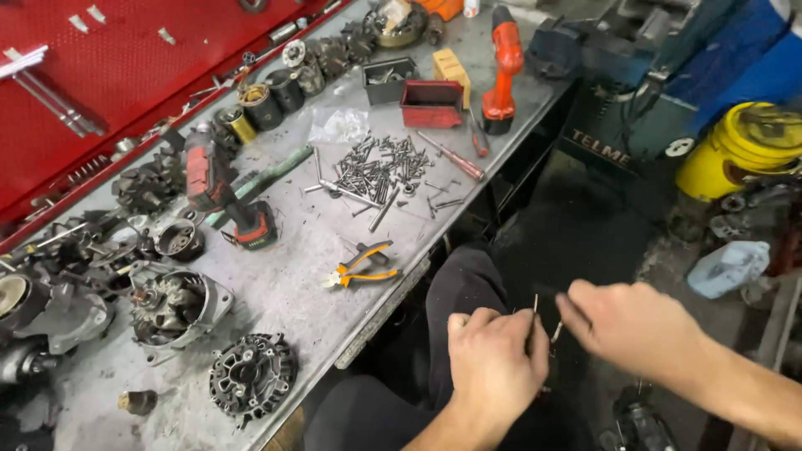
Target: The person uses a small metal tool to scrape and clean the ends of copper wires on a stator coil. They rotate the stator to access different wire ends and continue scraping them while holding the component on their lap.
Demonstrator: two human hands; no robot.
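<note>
A thin metal pin (535,306) is pinched upright in the closed fingers of the left hand (494,361), held over the lap, off the workbench's (292,288) front edge. The right hand (632,324) is closed beside it, fingertips at a second thin piece (556,332); what that is cannot be told. A slipped pinch could likely drop the pin to the dark floor. Orange-handled pliers (362,267) lie near the front edge, loose screws (380,171) farther back.

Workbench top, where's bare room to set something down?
Bare metal lies between the orange-handled pliers and the black alternator housing, and along the front edge of the workbench. The screw pile and the dismantled parts at left are crowded.
</note>
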